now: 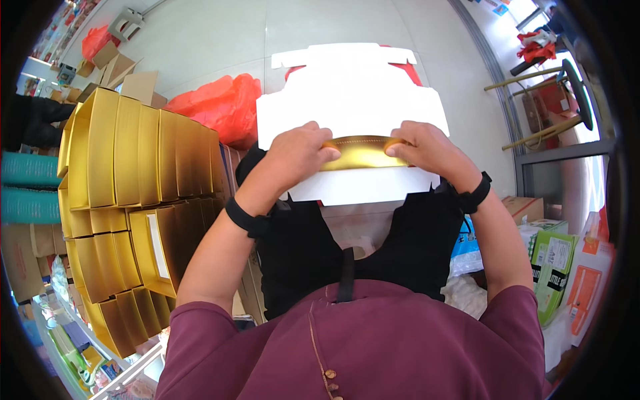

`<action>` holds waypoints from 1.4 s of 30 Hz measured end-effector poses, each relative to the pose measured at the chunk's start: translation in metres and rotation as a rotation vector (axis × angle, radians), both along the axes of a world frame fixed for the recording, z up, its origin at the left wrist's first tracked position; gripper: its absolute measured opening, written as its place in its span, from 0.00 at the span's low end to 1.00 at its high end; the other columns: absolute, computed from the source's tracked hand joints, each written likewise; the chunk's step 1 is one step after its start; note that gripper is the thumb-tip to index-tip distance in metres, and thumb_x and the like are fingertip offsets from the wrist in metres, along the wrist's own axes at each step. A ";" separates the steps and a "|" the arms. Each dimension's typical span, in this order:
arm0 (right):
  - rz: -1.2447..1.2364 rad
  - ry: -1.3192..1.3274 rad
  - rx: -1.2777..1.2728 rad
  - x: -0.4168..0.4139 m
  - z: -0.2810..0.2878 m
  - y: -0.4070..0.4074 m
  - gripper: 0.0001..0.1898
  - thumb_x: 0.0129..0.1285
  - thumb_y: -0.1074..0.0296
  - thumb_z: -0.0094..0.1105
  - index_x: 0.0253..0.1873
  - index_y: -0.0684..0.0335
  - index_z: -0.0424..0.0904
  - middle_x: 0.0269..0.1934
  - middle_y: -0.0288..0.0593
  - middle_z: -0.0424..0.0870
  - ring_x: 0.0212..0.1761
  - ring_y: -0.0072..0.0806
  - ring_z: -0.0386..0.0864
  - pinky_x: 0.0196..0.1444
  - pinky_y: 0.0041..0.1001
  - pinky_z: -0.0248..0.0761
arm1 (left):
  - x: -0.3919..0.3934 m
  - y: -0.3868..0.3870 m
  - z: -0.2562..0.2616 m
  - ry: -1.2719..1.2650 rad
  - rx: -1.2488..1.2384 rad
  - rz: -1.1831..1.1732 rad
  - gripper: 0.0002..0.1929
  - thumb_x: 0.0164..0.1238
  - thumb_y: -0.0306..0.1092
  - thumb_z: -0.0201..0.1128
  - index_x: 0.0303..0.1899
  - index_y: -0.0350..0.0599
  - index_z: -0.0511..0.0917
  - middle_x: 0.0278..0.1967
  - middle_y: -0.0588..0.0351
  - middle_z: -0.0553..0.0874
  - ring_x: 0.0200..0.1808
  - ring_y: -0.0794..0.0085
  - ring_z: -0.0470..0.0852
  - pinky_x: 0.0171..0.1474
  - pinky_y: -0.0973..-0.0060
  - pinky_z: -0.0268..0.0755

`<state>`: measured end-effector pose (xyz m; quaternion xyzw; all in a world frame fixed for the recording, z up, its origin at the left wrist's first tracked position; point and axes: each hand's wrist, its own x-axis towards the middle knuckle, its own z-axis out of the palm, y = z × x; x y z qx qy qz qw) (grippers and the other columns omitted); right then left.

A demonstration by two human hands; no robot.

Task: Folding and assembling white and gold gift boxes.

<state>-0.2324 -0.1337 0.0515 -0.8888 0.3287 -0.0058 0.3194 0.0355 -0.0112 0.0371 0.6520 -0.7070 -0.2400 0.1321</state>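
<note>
A flat white cardboard box blank (350, 100) with cut flaps lies in front of me across my thighs. Its gold-faced section (365, 151) is bent up near the edge closest to me. My left hand (306, 150) grips the left end of that gold section, fingers curled over it. At its right end, my right hand (422, 147) holds the card between thumb and fingers. Red material (407, 72) shows under the far flaps of the blank. Gold cardboard boxes (140, 150) stand in stacked rows to my left, one with a white inner piece.
A red plastic bag (222, 107) lies on the floor beyond the gold stacks, near open brown cartons (116, 65). On the right are a stool (575, 95), a metal door frame (565, 151), a green box (552, 270) and clear plastic wrapping (465, 292).
</note>
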 end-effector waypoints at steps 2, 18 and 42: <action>-0.019 0.032 0.039 0.003 0.000 0.000 0.13 0.70 0.57 0.65 0.42 0.61 0.89 0.35 0.50 0.85 0.40 0.43 0.85 0.45 0.39 0.76 | -0.002 0.000 0.002 -0.009 0.016 0.000 0.16 0.74 0.48 0.65 0.46 0.44 0.86 0.44 0.47 0.87 0.49 0.51 0.87 0.52 0.57 0.79; 0.037 0.033 -0.044 0.004 -0.015 -0.009 0.14 0.69 0.57 0.66 0.42 0.65 0.87 0.34 0.49 0.85 0.38 0.44 0.84 0.43 0.40 0.75 | -0.011 -0.016 0.008 -0.152 0.105 0.005 0.15 0.78 0.44 0.63 0.46 0.41 0.84 0.42 0.50 0.84 0.46 0.58 0.85 0.50 0.62 0.78; 0.069 0.150 -0.079 0.011 0.002 -0.001 0.14 0.70 0.59 0.67 0.48 0.66 0.88 0.39 0.51 0.88 0.46 0.43 0.86 0.50 0.42 0.76 | -0.032 -0.030 0.006 -0.120 0.130 -0.004 0.25 0.65 0.54 0.75 0.39 0.35 0.84 0.36 0.39 0.89 0.42 0.46 0.89 0.47 0.55 0.78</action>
